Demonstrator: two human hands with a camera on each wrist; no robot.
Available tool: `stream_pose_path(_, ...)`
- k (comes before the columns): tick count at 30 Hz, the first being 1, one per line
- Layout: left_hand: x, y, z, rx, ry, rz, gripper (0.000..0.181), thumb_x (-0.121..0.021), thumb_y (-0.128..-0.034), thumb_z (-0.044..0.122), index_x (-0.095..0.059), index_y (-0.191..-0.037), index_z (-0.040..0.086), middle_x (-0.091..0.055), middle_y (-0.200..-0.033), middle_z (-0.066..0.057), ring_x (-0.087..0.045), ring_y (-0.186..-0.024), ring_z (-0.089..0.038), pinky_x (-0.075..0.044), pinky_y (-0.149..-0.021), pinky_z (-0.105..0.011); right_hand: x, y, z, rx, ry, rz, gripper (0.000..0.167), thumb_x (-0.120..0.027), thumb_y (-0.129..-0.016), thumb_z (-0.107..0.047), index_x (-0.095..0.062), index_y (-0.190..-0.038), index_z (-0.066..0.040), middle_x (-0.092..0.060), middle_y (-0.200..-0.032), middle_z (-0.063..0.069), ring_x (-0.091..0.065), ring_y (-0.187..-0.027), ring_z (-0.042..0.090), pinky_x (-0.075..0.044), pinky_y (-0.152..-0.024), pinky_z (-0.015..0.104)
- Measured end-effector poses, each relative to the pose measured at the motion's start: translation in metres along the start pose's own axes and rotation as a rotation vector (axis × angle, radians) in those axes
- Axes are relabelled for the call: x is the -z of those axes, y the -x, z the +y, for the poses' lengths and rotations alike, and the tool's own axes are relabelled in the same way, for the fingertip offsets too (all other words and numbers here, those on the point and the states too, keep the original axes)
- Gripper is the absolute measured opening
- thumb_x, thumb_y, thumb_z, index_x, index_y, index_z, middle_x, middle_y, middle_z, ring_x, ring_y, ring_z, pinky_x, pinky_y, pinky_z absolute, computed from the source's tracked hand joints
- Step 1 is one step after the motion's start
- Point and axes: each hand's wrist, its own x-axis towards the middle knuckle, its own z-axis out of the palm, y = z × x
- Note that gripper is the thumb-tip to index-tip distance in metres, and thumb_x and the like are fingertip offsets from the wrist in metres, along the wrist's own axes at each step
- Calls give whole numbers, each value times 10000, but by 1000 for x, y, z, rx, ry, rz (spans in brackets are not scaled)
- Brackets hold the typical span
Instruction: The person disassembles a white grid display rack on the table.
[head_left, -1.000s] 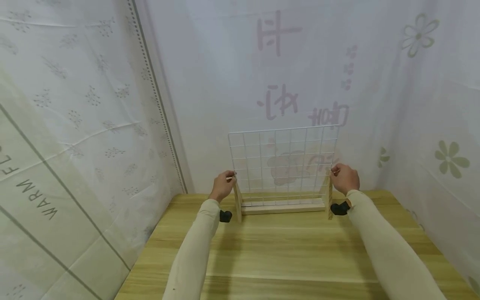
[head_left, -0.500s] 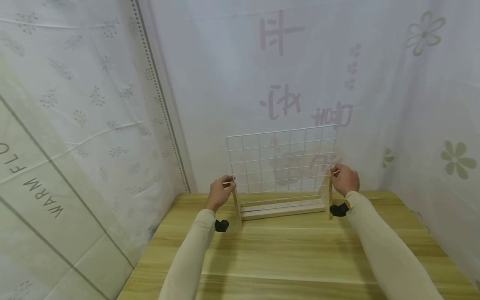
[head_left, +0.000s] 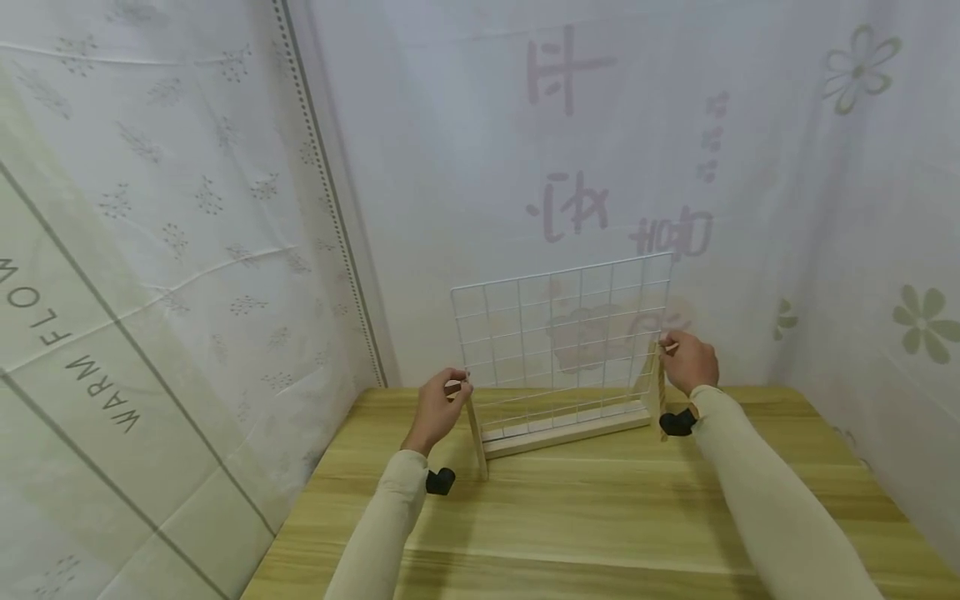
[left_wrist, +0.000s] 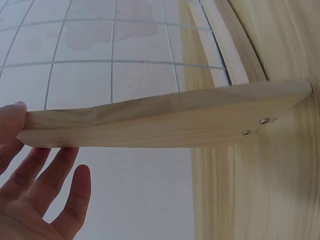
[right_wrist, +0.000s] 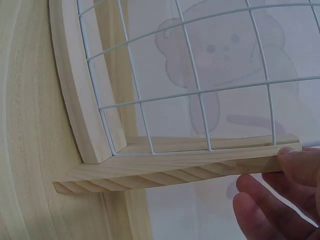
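Note:
A white wire grid point(head_left: 562, 271) stands upright in a pale wooden stand, whose crossbar point(head_left: 566, 437) lies along the bottom. My left hand point(head_left: 437, 410) pinches the upper end of the left side piece point(left_wrist: 140, 127); two screw heads point(left_wrist: 255, 126) show near that piece's lower end in the left wrist view. On the other side, my right hand point(head_left: 690, 364) pinches the top of the right side piece point(right_wrist: 175, 172) between thumb and fingers. The stand sits at an angle, its left end closer to me than its right.
The stand is on a wood-grain table point(head_left: 570, 517), towards its back edge. Behind it hangs a pale printed curtain point(head_left: 450, 167), and more printed cloth point(head_left: 187, 250) hangs at the left. A black wrist device point(head_left: 440, 481) sits below each hand.
The stand's left end has swung towards me along with my left hand, so the grid and crossbar now slant. My right hand and the right end have stayed almost in place.

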Motion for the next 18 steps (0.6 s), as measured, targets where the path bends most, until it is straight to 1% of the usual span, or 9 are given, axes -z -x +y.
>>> stream_pose_path(3,2,8,1,-29,-31,0,208,-630,-1002,163,-639,-1180,56,-636,-1301,-184,-666,-1191,-382,-577,-913,-480,-1,-2,-2,6,-1,-27,208,-620,-969,-105,-678,-1143,-5,-726,-1083,268,-694,-907,421,-512,-626,419)
stream_pose_path(7,5,15,2,-46,-49,7,197,-637,-997,152,-636,-1166,52,-642,-1268,-200,-683,-1159,-374,-583,-869,-466,-2,-5,-4,12,23,-68,205,-609,-983,-115,-672,-1151,-16,-732,-1048,260,-701,-839,384,-471,-531,346)
stream_pose_path(9,6,18,1,-48,-53,13,202,-642,-994,151,-634,-1166,47,-644,-1258,-205,-687,-1151,-367,-583,-861,-462,-3,-7,-6,18,37,-77,200,-606,-987,-123,-674,-1147,-24,-735,-1032,250,-697,-813,364,-444,-504,321)
stream_pose_path(14,9,24,1,-39,-62,15,232,-649,-992,173,-629,-1174,31,-647,-1258,-199,-686,-1151,-348,-579,-858,-452,-4,-11,-10,24,56,-83,185,-616,-979,-113,-680,-1130,-29,-738,-1017,245,-682,-769,348,-415,-491,308)
stream_pose_path(18,11,30,1,-50,-85,23,223,-662,-985,198,-636,-1157,58,-661,-1227,-163,-697,-1126,-321,-575,-818,-383,-5,-12,-14,21,71,-84,185,-625,-974,-113,-683,-1132,-36,-735,-1028,242,-676,-774,355,-415,-496,315)
